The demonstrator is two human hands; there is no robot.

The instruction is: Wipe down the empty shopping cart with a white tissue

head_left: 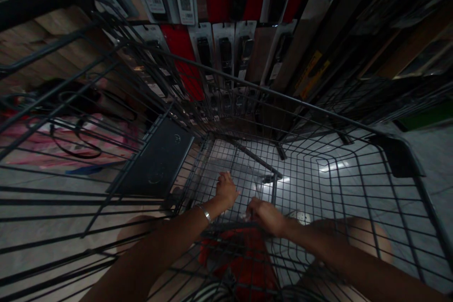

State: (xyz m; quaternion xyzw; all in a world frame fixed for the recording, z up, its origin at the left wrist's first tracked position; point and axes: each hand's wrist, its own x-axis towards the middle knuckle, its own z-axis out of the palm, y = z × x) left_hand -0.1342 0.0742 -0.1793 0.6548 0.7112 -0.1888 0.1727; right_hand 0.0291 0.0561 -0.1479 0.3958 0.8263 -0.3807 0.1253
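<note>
Both my arms reach into a dark wire shopping cart (320,184). My left hand (226,191) hovers over the wire mesh, fingers loosely bent and the thumb held apart; I see nothing in it. A silver bracelet (205,214) circles that wrist. To its right and closer to my body, my right hand (267,216) has its fingers curled closed near a dark bar of the cart. Something pale shows at its fingertips, too dim and blurred to name. Below the hands, a red-orange bag or cloth (253,257) appears through the wires.
Ahead stands a rack of carded goods (224,49) with tags and red strips. A dark panel (155,155) is on the cart's left side. Beyond it lie pink packages (74,139). The pale tiled floor (430,155) shows at right, near a green item (426,115).
</note>
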